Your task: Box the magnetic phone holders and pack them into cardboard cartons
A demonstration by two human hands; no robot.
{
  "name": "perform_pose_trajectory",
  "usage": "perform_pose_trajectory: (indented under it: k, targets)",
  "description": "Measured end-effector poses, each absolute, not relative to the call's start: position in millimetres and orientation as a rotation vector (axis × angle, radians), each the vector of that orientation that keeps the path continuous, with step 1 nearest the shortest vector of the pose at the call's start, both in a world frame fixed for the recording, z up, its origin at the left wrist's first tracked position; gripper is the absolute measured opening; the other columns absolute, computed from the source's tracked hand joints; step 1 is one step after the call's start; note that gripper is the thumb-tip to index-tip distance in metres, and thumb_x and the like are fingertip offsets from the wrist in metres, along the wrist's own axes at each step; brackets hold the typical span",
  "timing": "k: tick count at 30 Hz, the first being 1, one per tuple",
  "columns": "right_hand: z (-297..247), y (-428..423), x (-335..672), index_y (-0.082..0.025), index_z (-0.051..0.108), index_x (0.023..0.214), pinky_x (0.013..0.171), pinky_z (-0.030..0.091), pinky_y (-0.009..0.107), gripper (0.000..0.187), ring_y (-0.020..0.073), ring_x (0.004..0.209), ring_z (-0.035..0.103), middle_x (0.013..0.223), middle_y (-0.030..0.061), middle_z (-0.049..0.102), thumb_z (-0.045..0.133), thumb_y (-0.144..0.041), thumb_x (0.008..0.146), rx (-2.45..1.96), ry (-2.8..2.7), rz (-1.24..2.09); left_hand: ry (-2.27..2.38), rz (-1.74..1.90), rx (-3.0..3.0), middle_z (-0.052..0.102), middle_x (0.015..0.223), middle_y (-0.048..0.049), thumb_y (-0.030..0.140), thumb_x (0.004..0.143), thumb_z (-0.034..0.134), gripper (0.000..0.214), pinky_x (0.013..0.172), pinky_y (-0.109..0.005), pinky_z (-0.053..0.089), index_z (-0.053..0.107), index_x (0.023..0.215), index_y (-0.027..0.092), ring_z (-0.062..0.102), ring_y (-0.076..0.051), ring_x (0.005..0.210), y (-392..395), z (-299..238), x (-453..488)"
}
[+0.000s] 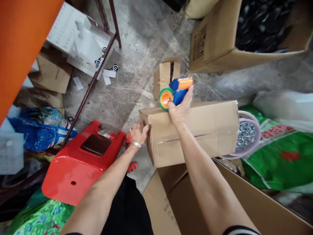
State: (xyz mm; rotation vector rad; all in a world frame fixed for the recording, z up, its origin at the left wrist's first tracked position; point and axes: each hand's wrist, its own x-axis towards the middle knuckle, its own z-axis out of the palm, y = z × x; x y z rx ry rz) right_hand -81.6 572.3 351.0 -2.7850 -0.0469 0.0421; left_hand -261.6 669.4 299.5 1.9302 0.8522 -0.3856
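The person's right hand (181,109) grips a blue-and-orange tape dispenser (181,95) at the far edge of a long, closed cardboard box (212,119). The left hand (139,135), holding nothing visible, has its thumb and fingers spread, the thumb at the box's left end. The box lies in front of the person, between a red plastic stool (73,169) on the left and a lilac basin (259,129) of small metal parts (245,135) on the right.
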Motion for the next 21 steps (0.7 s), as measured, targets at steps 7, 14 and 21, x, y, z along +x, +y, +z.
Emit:
perform_pose_trajectory:
  k: [7,14,21]
  targets:
    - [329,572,-91,-0.012,0.014,0.154,0.099,0.043,0.052,0.096,0.0380,0.129,0.044,0.136,0.0228,0.040,0.055,-0.035,0.070,-2.843,-0.089,0.012,0.729,-0.012,1.628,0.046,0.153,-0.0073,0.040,0.100,0.022,0.056,0.122,-0.040,0.024,0.051,0.143,0.020,0.034,-0.019,0.146,677,280,-225]
    - [321,570,-85,-0.018,0.012,0.154,0.105,0.039,0.055,0.099,0.0367,0.136,0.038,0.143,0.0196,0.036,0.055,-0.034,0.065,-2.783,-0.108,-0.017,1.234,-0.456,1.133,0.022,0.164,-0.0072,0.039,0.100,0.027,0.059,0.126,-0.044,0.008,0.027,0.156,0.019,0.013,-0.018,0.153,632,258,-300]
    - [335,576,-86,-0.006,0.008,0.155,0.108,0.034,0.053,0.099,0.0367,0.142,0.028,0.149,0.0275,0.028,0.056,-0.022,0.070,-2.841,-0.114,0.086,1.086,-0.449,1.082,0.018,0.165,-0.0004,0.044,0.101,0.029,0.058,0.125,-0.047,0.004,0.028,0.156,0.027,0.011,-0.018,0.153,627,249,-258]
